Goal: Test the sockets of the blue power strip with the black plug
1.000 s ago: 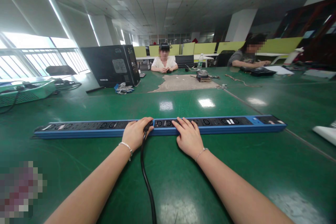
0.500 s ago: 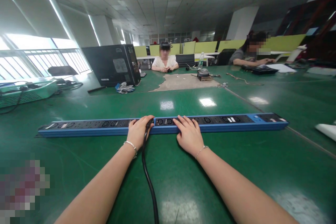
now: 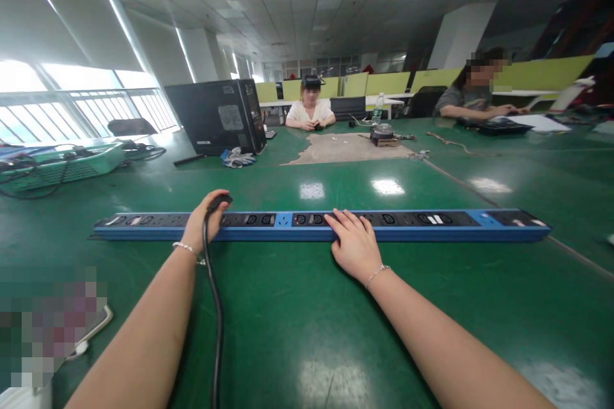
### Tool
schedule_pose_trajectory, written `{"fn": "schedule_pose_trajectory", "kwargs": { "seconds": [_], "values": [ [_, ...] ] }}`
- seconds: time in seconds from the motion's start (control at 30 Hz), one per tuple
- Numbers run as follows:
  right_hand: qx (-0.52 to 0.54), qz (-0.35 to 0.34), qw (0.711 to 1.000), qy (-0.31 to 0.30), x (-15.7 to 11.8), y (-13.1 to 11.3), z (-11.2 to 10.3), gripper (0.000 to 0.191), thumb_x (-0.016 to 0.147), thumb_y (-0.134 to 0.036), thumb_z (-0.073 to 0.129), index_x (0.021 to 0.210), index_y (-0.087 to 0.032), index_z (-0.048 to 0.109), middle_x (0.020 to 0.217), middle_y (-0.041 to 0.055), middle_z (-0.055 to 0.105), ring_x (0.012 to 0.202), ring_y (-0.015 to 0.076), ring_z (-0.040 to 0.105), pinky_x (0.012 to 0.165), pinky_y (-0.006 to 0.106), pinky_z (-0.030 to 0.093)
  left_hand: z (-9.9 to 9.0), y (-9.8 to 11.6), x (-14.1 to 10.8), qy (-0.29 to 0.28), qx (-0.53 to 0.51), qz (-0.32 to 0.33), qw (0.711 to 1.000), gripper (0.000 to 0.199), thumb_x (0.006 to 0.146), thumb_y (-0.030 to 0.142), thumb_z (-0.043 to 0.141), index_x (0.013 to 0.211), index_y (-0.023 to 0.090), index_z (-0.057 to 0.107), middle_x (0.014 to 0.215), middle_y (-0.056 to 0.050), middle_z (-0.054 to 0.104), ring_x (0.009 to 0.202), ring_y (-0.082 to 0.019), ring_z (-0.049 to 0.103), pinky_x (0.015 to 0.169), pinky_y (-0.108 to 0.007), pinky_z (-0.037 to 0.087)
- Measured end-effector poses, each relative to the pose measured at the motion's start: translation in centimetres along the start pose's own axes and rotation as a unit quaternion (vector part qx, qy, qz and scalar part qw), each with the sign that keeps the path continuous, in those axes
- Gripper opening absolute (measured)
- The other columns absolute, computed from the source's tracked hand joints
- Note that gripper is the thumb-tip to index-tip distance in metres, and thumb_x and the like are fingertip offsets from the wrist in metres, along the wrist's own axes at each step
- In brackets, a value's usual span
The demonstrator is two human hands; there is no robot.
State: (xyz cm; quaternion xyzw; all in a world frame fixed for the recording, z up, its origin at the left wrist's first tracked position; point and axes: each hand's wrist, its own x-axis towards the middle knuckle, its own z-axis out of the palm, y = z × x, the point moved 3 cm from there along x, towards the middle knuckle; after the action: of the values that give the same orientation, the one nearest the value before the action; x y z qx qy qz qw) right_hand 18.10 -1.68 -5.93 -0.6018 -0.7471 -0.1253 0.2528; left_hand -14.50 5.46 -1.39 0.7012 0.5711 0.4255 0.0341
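A long blue power strip (image 3: 283,235) with black sockets lies crosswise on the green table. My left hand (image 3: 197,225) is closed round a black plug (image 3: 222,200), held just above the strip's left part and clear of its sockets. From the plug, a thick black cable (image 3: 217,313) hangs down toward me and leaves the view at the bottom. My right hand (image 3: 356,244) lies on the strip right of its middle, fingers stretched over the top and thumb by the front edge. Near the strip's centre, a blue socket section (image 3: 283,220) is uncovered.
Behind the strip stand a black computer case (image 3: 215,116), a pair of gloves (image 3: 238,158) and a round device (image 3: 382,134). At left is a green basket (image 3: 71,167) with cables. One person (image 3: 311,108) sits across the table, another person (image 3: 472,92) at far right.
My left hand has moved left along the strip with the plug, away from the middle, uncovering the blue socket section. My right hand stays on the strip. The view has shifted slightly.
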Motion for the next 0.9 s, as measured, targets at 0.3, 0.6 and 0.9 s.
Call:
{"fn": "schedule_pose_trajectory", "kwargs": {
  "seconds": [0.3,0.6,0.9],
  "values": [
    [-0.003,-0.001,1.000,-0.001,0.1,0.0,0.0,0.054,0.075,-0.015,0.046,0.127,-0.028,0.051,0.136,-0.0004,0.048,0.125,0.0190,0.039,0.105,0.040,0.021,0.7,-2.3,-0.9,-0.138,0.029,0.025,0.990,0.049,0.080,0.055,0.039,0.114,0.022,0.053,0.105,-0.005,0.066,0.096,-0.022,0.061,0.089,-0.034,0.046],
    [-0.009,-0.002,1.000,0.001,0.1,0.0,0.0,0.054,0.075,-0.014,0.046,0.126,-0.028,0.051,0.135,0.0005,0.049,0.124,0.0191,0.039,0.104,0.041,0.022,0.8,-1.7,-1.5,-0.153,0.109,0.055,0.981,0.047,0.083,0.050,0.034,0.116,0.023,0.052,0.110,-0.006,0.065,0.094,-0.022,0.062,0.088,-0.034,0.045],
    [-0.005,0.005,1.000,0.006,0.2,0.0,0.1,0.053,0.075,-0.014,0.046,0.125,-0.028,0.052,0.135,0.0001,0.049,0.125,0.0190,0.039,0.105,0.041,0.022,-0.8,0.3,-0.9,-0.249,0.265,0.075,0.928,0.051,0.083,0.057,0.036,0.127,0.035,0.045,0.106,-0.004,0.068,0.092,-0.025,0.064,0.080,-0.035,0.047]
  ]
}}
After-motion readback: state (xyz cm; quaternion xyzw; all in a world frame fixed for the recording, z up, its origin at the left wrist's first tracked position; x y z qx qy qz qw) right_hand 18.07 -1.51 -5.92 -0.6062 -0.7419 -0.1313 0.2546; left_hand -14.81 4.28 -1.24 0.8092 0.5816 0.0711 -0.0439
